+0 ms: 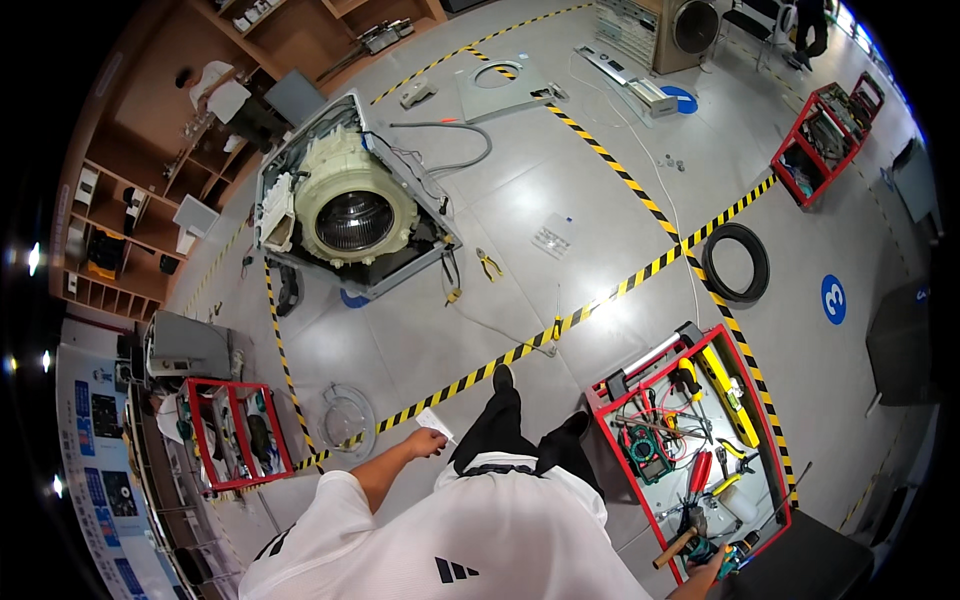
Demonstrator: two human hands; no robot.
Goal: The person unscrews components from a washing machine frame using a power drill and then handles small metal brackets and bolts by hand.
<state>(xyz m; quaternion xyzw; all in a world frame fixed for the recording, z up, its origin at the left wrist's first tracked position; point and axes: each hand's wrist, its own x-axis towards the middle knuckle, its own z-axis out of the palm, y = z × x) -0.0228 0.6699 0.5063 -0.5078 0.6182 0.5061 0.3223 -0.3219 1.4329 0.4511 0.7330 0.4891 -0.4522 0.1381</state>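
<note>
My left hand (427, 443) is closed on a small white card (434, 424), held out to the left of my legs. At the lower right, my right hand (706, 572) reaches over the near edge of a red tool cart (655, 508). Its fingers are closed against a teal and black cordless drill (738, 552); part of the grip is hidden. A hammer with a wooden handle (673, 549) lies beside that hand. Further up the cart are red-handled pliers (700, 474), a green multimeter (645, 452) and a yellow spirit level (729, 396).
An opened washing machine (350, 220) with its drum exposed stands ahead left. Yellow pliers (488, 264) and a black rubber ring (736, 262) lie on the floor. A clear round door part (346, 420) and another red cart (232, 435) are at left. A person (228, 95) stands by shelves.
</note>
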